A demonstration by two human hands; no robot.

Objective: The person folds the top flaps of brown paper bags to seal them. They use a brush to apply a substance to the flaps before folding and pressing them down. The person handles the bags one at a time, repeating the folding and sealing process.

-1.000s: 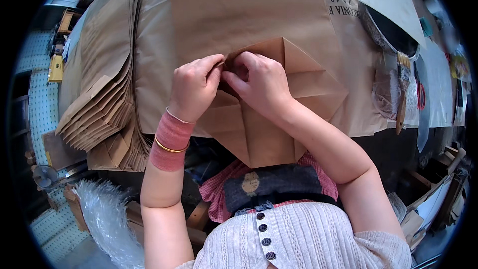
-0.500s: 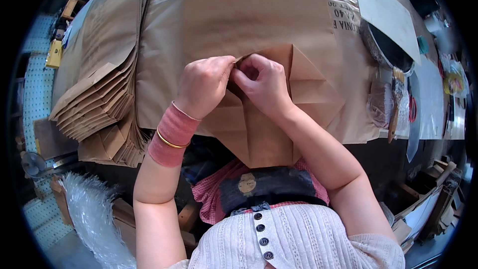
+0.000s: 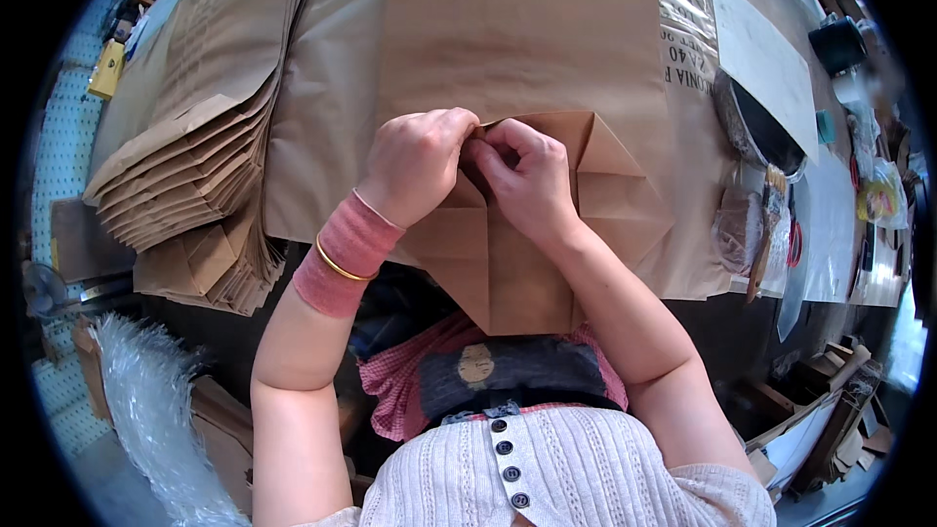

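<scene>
A large brown paper bag lies flat on the paper-covered table, its folded bottom end hanging over the near edge toward me. My left hand and my right hand meet at the middle of the folded bottom. Both pinch a paper flap where the diagonal creases come together. The fingertips of the two hands touch each other. A pink wristband and a gold bangle sit on my left wrist.
A fanned stack of finished brown paper bags lies at the left of the table. At the right are a white sheet, a dark round bowl, a black pot and small tools. Bubble wrap lies on the floor at lower left.
Both hands have stayed together on the bag's folded bottom, working the flap slightly. The view has shifted a little, so the bag and stack sit lower in the picture.
</scene>
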